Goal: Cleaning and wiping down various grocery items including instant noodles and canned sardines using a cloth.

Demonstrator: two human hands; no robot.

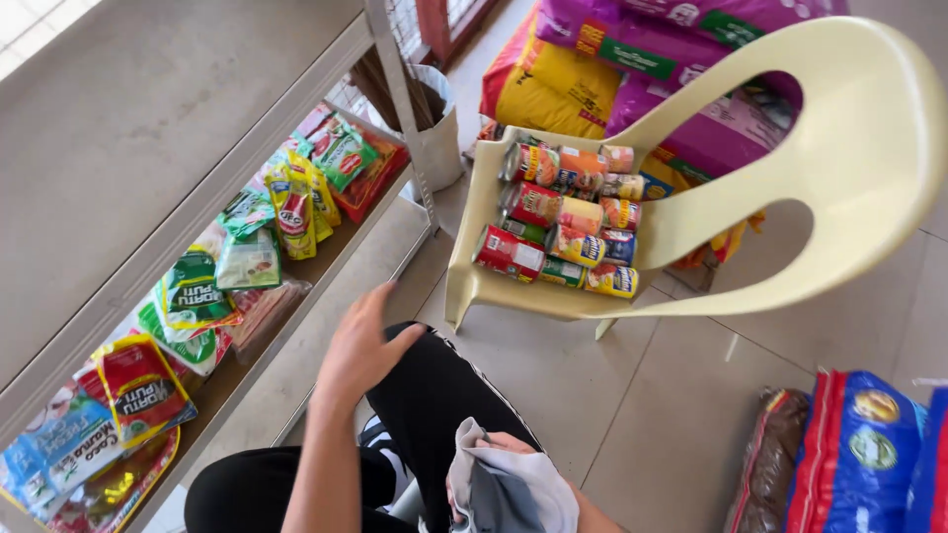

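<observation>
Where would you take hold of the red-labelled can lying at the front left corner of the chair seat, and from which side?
Grip the red-labelled can across its round body near the middle, coming from above. It lies on its side on the cream plastic chair, and other cans pack against its right and far sides, so only its top and the open front-left edge leave room for fingers.

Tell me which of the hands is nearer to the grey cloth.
The right hand: it grips the grey cloth at the lower edge of the view. The left hand hangs open above the knee, up and to the left, apart from the cloth.
</observation>
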